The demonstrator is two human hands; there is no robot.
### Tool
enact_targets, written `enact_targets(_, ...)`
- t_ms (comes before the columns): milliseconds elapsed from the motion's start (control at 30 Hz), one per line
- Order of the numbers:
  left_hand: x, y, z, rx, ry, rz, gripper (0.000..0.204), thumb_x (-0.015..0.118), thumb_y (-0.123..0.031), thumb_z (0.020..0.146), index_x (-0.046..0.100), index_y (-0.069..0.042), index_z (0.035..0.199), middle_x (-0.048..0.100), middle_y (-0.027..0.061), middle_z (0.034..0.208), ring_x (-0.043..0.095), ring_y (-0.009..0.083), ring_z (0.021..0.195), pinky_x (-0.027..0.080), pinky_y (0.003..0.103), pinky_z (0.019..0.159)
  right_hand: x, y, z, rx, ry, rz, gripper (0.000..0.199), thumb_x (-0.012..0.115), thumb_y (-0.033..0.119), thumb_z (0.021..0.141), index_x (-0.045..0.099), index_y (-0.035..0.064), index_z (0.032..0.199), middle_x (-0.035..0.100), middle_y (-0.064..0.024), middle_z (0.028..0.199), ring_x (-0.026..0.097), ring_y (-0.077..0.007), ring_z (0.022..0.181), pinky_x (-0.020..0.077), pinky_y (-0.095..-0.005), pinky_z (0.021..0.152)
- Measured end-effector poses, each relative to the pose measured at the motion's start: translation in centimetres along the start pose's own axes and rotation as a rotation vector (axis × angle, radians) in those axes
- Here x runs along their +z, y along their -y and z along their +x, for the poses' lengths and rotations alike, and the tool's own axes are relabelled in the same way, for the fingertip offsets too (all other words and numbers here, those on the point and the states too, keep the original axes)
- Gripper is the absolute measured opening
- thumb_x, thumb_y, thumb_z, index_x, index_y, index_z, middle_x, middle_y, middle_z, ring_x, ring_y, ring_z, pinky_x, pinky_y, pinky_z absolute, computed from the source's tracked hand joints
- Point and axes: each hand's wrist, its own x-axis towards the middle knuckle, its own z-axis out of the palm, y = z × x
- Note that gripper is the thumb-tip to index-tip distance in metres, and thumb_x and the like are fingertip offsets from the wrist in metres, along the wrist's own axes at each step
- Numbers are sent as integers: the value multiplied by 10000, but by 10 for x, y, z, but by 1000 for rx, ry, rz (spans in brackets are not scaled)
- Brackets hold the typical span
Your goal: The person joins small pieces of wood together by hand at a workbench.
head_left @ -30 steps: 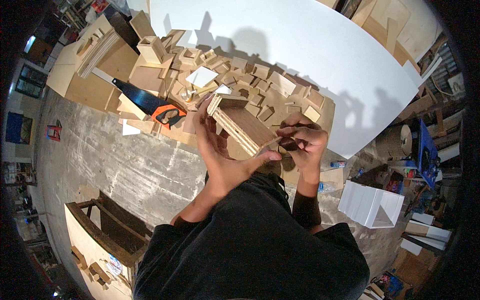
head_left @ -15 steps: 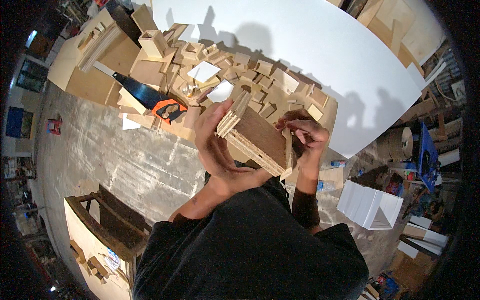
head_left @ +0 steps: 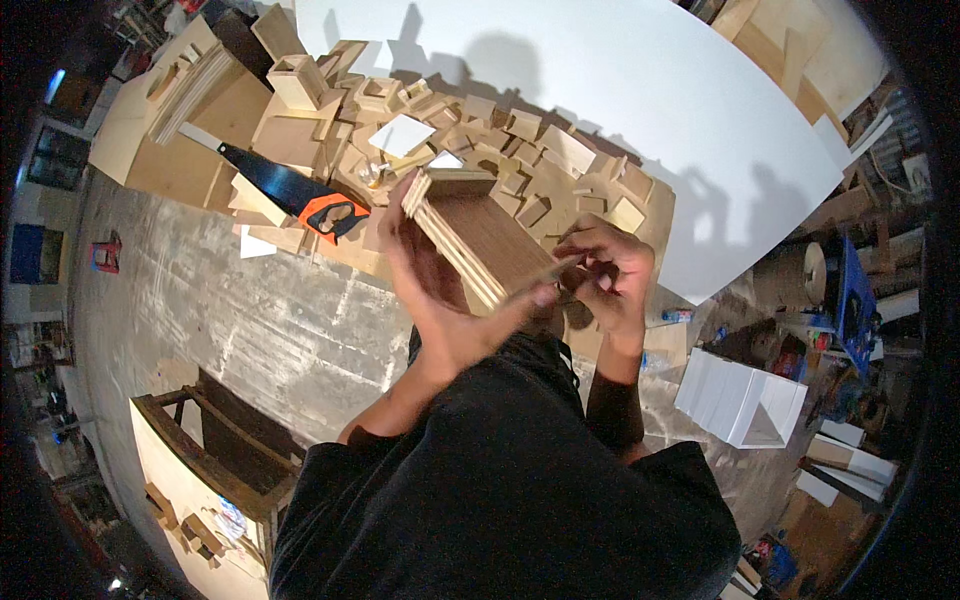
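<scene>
A small plywood box [head_left: 493, 232], with a brown inner face and pale layered edges, is held up in front of my chest. My left hand [head_left: 428, 290] is wrapped round its left and lower side, the thumb stretched along the near edge. At the box's right corner, the fingers of my right hand [head_left: 612, 270] are curled and pinched against a thin edge; their tips are partly hidden and slightly blurred. Just beyond the box lie many loose wooden blocks [head_left: 535, 210] on a brown board. A handsaw [head_left: 335, 215] with an orange and black handle rests to the left of my left hand.
A large white panel [head_left: 640, 90] slopes behind the blocks. Plywood sheets [head_left: 150, 130] stand at the far left. A dark-framed wooden stand [head_left: 165, 440] is at the near left, and a white open box [head_left: 740, 400] sits on the concrete floor [head_left: 270, 310] at right.
The plywood box has tilted, showing more of its brown inside, and its right end has risen a little. My right-hand fingers have curled in more tightly at its corner.
</scene>
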Motion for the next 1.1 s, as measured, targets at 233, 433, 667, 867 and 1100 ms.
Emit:
enact_targets(233,-4,31,-9,-344,-13,-344,1019,880,-82,588,253,20,1384,449,146,1280,487,250,1172,413,372,1013,1,-9,-1,279,146,-49,169,687,91,806,564,-24,802,594,-63,766,598,-121,682,489,-243,608)
enact_targets(433,-18,53,-16,-183,3,-309,1002,890,-179,591,292,16,1371,459,141,1270,499,239,1149,415,365,993,13,-12,0,287,263,-75,205,700,167,795,573,7,780,578,-50,686,556,-108,625,461,-260,588)
enact_targets(667,-28,64,-24,-271,-17,-293,1072,919,-373,550,326,21,1352,484,126,1232,513,226,1131,419,366,973,21,-23,1,217,374,-44,215,640,148,857,540,-36,807,584,-90,741,628,-134,624,498,-239,554)
enact_targets(867,-33,85,-43,-427,-75,-396,1095,892,-500,574,326,25,1351,492,103,1213,515,204,1118,429,354,951,36,-21,-4,387,299,140,236,632,155,872,519,-29,777,579,-94,739,618,-144,595,487,-246,530)
enact_targets(1100,-56,111,-70,-497,-305,-570,1059,864,-457,624,288,11,1379,483,90,1209,519,207,1102,434,344,936,33,-53,-14,427,1,324,189,614,152,902,580,-15,820,594,-47,715,573,-113,524,474,-257,469)
